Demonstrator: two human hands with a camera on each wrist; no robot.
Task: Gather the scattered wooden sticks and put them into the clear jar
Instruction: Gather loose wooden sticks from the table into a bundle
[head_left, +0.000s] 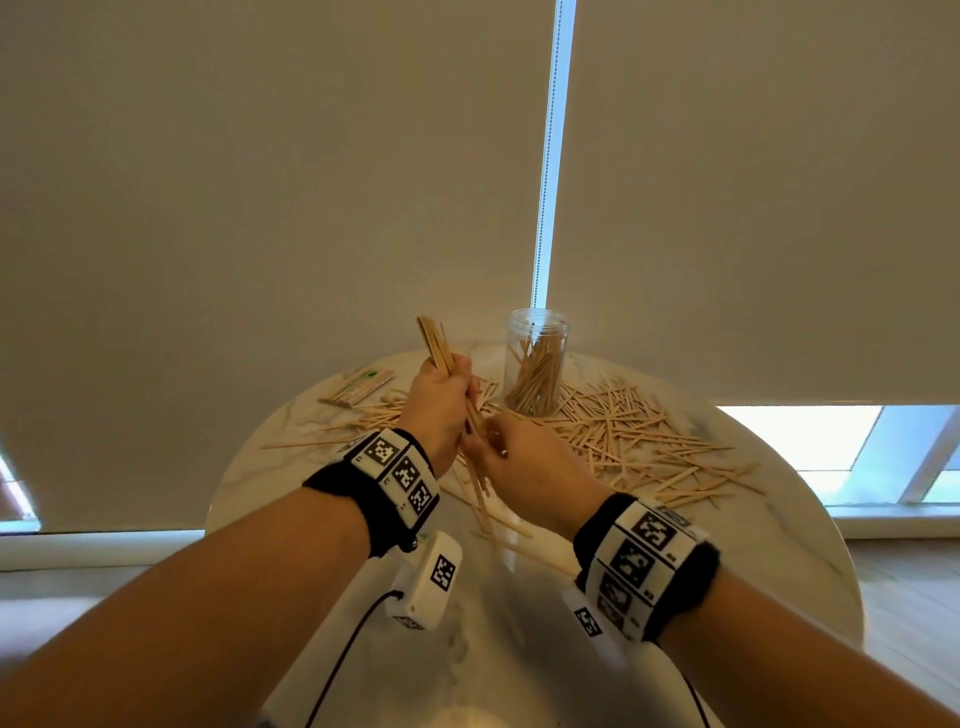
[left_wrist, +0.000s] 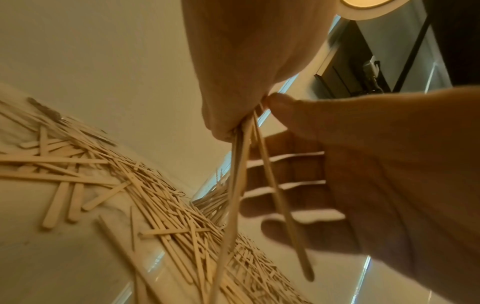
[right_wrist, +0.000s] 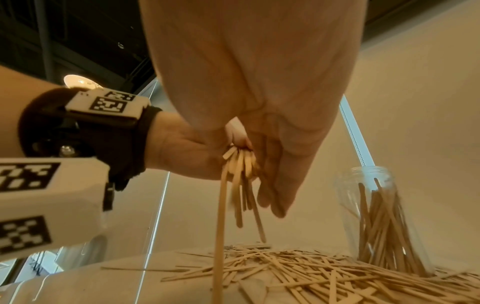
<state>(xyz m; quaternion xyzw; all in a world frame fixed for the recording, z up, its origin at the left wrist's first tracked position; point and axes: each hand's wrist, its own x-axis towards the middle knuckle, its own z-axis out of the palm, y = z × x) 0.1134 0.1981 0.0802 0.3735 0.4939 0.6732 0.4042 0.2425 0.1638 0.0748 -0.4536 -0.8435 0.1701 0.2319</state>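
A person sits at a round marble desk and gathers wooden sticks. The left hand is clenched around a bundle of sticks, held upright above the desk; the bundle's top ends fan out above the fist and its lower ends hang below it. The right hand is just beside the left, touching it. Its fingers are curled toward the bundle's lower ends, seemingly feeding in or straightening sticks, though whether they pinch a stick cannot be told.

The jar stands upright and open at the far middle of the desk, just beyond both hands, already partly filled with leaning sticks. Many loose sticks lie scattered on the desk, mostly to the right of the jar, some to the left. A flat packet of sticks lies at the far left.

To do this step well, it seems wise to tap the bundle's lower ends level on the desk, keep the left grip firm so none slip, then lower the bundle straight into the jar's mouth. Splayed ends could catch on the rim or tip the light jar.
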